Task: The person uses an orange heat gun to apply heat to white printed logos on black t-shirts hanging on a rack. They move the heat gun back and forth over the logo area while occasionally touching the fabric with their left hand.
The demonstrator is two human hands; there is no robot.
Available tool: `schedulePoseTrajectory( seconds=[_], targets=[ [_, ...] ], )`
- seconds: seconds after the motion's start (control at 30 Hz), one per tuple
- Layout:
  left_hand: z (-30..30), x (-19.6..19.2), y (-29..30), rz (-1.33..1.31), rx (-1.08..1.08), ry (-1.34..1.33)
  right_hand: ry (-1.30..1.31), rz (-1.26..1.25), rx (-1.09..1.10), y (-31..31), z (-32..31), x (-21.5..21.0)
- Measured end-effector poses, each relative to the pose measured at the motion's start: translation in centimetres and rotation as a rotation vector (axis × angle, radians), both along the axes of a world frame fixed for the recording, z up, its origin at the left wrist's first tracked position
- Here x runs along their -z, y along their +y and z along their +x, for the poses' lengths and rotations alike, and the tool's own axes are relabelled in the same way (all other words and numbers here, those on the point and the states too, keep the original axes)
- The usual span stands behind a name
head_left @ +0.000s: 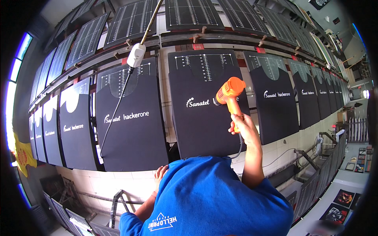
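Centre right of the frame: right hand wrapped tight around the grip of an orange heat gun, nozzle aimed left at the white printed logo on the middle black shirt, stretched flat over its printing pallet. Lower centre: left hand half hidden behind a blue-clad shoulder, fingers loosely curled near the lower edge of the neighbouring black shirt; whether touching cannot be told. Upper left: white plug connector hanging from a slanted rod, black cable trailing down across that shirt. Both sides: long row of further pallets, each dressed with a black shirt already carrying a white print. Judged progress: printing done along the visible row; drying in hand at the middle shirt, its print only partly visible behind the gun; which others are already dried cannot be told.
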State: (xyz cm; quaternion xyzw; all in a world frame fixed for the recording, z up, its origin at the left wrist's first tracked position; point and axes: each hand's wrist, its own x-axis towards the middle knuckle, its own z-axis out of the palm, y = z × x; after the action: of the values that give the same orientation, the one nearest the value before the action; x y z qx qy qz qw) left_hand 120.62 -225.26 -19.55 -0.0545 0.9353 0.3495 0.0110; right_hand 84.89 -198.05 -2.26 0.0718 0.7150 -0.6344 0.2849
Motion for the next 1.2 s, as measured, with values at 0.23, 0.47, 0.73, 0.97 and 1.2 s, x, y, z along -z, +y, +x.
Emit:
schedulePoseTrajectory(
  seconds=[0.23, 0.47, 0.73, 0.97, 1.2],
  targets=[
    [-0.4, 0.2, 0.3, -0.032, -0.011, 0.019, 0.004, -0.027, -0.022, 0.0, -0.4, 0.2],
    [-0.4, -0.1, 0.4, 0.052, -0.050, -0.044, 0.023, -0.033, -0.011, -0.6, -1.1, 0.5],
    [-0.5, 0.6, -0.1, -0.010, 0.016, -0.044, 0.054, -0.025, 0.005, -1.3, -1.5, 0.9],
    [-0.1, 1.2, -0.2, -0.079, 0.035, 0.007, 0.030, 0.020, 0.002, -1.3, -0.2, 0.1],
    [-0.3, 0.7, -0.3, -0.066, 0.046, -0.019, -0.019, -0.070, -0.040, -1.5, 0.3, 0.6]
  ],
)
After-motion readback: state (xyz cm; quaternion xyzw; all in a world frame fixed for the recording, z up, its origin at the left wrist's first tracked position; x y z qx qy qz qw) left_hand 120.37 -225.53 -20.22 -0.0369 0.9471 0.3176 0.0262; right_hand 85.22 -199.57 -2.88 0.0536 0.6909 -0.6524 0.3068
